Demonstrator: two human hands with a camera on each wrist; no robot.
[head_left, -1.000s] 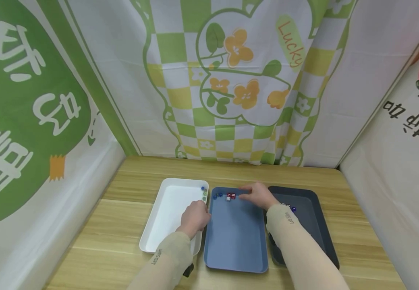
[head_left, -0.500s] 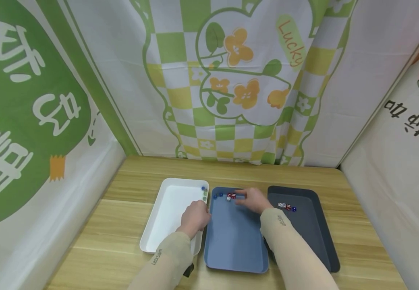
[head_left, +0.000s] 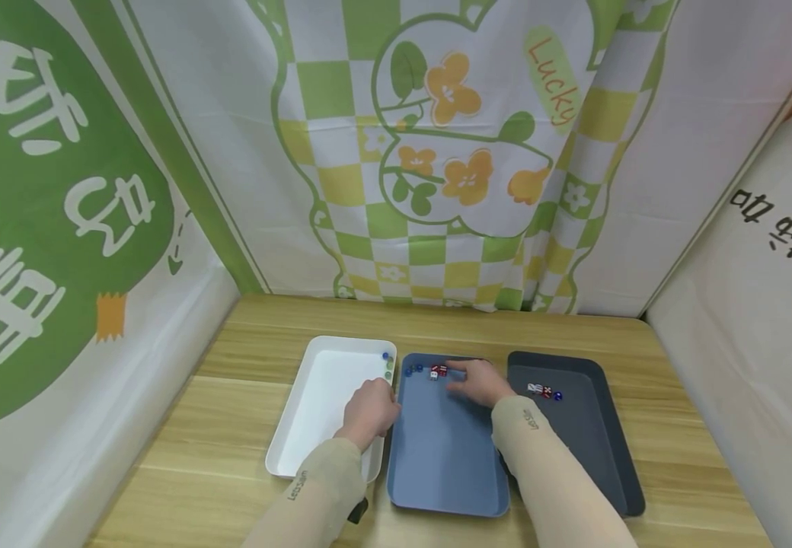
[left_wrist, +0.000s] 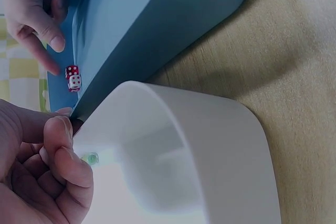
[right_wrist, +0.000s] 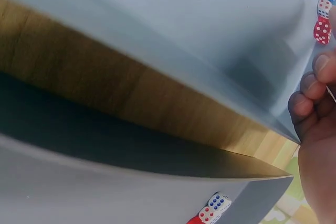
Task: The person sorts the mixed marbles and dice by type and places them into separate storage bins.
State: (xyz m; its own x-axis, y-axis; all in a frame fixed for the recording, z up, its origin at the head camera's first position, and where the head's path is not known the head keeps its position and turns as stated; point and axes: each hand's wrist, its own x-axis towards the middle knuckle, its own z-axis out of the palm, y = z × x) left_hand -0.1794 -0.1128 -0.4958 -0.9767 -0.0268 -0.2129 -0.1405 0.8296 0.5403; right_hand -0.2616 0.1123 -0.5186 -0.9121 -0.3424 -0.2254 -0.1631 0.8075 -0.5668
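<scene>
My left hand (head_left: 368, 411), fingers curled, grips at the right rim of the white tray (head_left: 307, 415), where that rim meets the edge of the blue tray (head_left: 447, 457); in the left wrist view its thumb and fingertips come together at this rim. My right hand (head_left: 480, 383) hovers over the far end of the blue tray, index finger and thumb apart. Its index fingertip is right beside a red die (head_left: 443, 371). Next to that are a white die (head_left: 433, 375) and another red die. Small blue beads (head_left: 419, 368) lie left of the dice.
Blue and greenish beads (head_left: 388, 365) lie along the white tray's far right wall. To the right, a dark tray (head_left: 595, 441) holds a row of white dice (head_left: 533, 388), a red die (head_left: 547, 392) and a blue bead (head_left: 558, 396). A patterned curtain (head_left: 451, 259) hangs behind the wooden table (head_left: 190, 426).
My right hand has moved left, its fingers coming up to the dice, and the dark tray's dice have come into view. The left hand has stayed in place.
</scene>
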